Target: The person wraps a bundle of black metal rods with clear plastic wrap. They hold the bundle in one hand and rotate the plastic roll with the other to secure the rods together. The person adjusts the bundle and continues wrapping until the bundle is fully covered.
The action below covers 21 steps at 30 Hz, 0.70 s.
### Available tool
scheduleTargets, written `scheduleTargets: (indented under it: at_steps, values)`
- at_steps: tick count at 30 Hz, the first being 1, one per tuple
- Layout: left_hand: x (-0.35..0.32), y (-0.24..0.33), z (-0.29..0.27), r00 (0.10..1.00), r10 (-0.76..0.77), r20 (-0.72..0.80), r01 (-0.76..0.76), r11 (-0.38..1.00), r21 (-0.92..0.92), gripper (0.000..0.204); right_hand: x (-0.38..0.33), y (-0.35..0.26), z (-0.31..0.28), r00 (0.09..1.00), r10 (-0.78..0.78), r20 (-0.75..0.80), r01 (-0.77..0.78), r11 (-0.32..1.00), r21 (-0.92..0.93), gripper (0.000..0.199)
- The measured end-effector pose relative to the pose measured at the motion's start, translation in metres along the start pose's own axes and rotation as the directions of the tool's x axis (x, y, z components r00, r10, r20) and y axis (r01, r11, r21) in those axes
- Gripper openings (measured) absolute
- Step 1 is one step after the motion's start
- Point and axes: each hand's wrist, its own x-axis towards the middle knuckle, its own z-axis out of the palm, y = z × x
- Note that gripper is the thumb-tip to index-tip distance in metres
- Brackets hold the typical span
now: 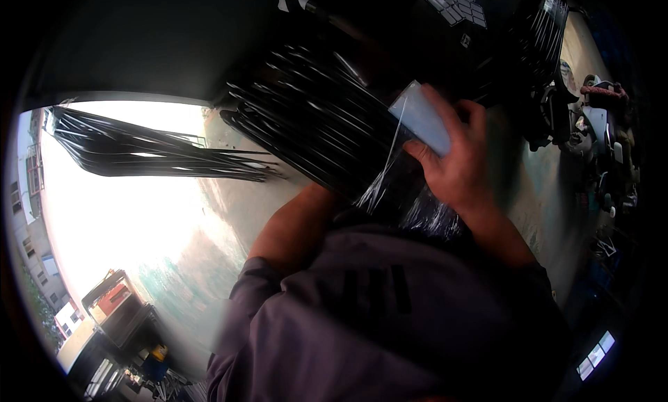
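My right hand [460, 167] is closed around a pale bluish-white roll of plastic stretch film [422, 121], thumb on one side and fingers on the other. From the roll a narrow strand of clear film [388, 164] runs down to a bundle of glossy black bars or tubes [299, 113] in front of my body. Crinkled clear film also shows near my right wrist, at the bundle's near end. My left forearm [298, 224] reaches under the bundle's near side; the left hand is hidden there, so its fingers do not show.
At the left, another bundle of long black bars [132, 148] stands out against the bright opening. More wrapped black bars [546, 26] are at the upper right. Assorted gear [595, 124] crowds the right edge, and a wooden box-like item [115, 301] is at the lower left.
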Motion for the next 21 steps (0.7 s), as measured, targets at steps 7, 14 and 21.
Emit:
scheduleTargets:
  at_steps: [7,14,21]
  values:
    - [0.024,-0.013,0.012,0.989,-0.124,0.082,0.137,0.973,-0.186,0.050,-0.002,0.010,0.013,0.975,-0.162,-0.155,0.141,0.981,-0.135,0.058]
    - [0.037,-0.029,0.015,0.960,-0.249,0.132,0.281,0.872,-0.401,0.052,0.002,0.021,0.013,0.969,0.247,0.019,-0.247,0.969,0.005,0.031]
    - [0.012,-0.037,0.009,0.927,-0.340,0.158,0.362,0.706,-0.608,0.054,0.005,0.030,0.021,0.848,0.423,0.318,-0.499,0.840,0.212,0.018]
